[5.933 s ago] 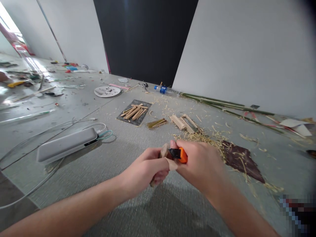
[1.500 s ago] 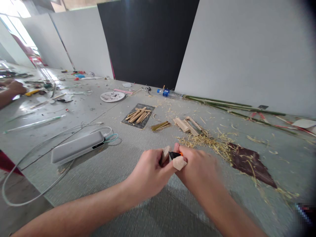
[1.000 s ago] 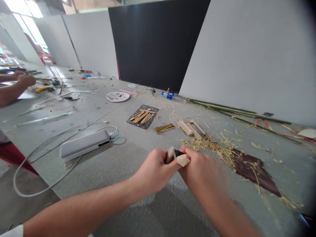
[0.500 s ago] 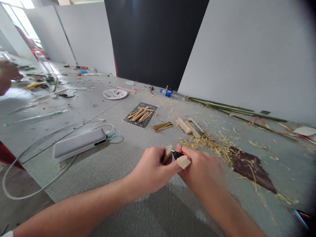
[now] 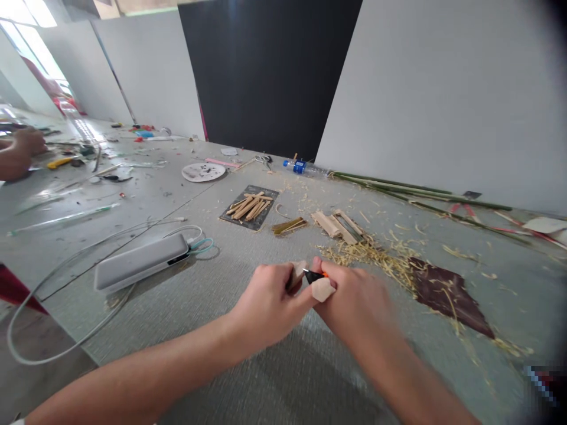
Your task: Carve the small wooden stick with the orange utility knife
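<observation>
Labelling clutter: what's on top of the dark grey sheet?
Pale wooden sticks, loosely piled, some crossing. The dark grey sheet shows around them; its surface underneath is covered.

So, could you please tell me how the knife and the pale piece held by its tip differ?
Colour: the knife shows black and orange, while the pale piece is beige.
Shape: the knife narrows to a thin point; the pale piece shows a broader, blunter end.
Hold: the knife is in the right hand, the pale piece in the left hand.
Both are held above the table, partly hidden by the hands.
</observation>
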The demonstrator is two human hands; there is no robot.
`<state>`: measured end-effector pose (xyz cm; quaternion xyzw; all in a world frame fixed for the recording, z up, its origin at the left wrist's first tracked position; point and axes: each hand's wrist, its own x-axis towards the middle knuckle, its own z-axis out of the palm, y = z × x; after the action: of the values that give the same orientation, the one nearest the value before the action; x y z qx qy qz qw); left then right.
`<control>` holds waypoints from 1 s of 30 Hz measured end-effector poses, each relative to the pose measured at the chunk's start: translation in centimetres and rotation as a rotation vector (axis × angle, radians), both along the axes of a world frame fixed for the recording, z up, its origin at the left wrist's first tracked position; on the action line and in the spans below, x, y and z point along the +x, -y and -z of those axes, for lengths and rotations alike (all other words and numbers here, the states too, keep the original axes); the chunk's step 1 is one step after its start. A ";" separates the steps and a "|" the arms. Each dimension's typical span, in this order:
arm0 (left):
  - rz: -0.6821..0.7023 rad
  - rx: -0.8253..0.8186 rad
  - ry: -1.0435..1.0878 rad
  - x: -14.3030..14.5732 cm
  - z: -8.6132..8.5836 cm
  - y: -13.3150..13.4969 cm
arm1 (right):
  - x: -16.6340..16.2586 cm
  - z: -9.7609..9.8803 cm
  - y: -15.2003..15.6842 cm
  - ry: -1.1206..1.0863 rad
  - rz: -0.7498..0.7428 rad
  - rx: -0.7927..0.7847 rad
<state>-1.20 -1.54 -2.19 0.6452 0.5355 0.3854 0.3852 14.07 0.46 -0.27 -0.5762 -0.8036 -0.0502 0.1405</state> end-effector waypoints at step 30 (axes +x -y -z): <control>0.059 -0.079 0.135 0.2 -0.3 0.0 | 0.2 0.9 -0.4 -0.021 -0.050 0.110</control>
<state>-0.96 -1.52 -1.85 0.6175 0.5040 0.3951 0.4567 14.27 0.90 -1.21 -0.5477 -0.8123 -0.0844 0.1817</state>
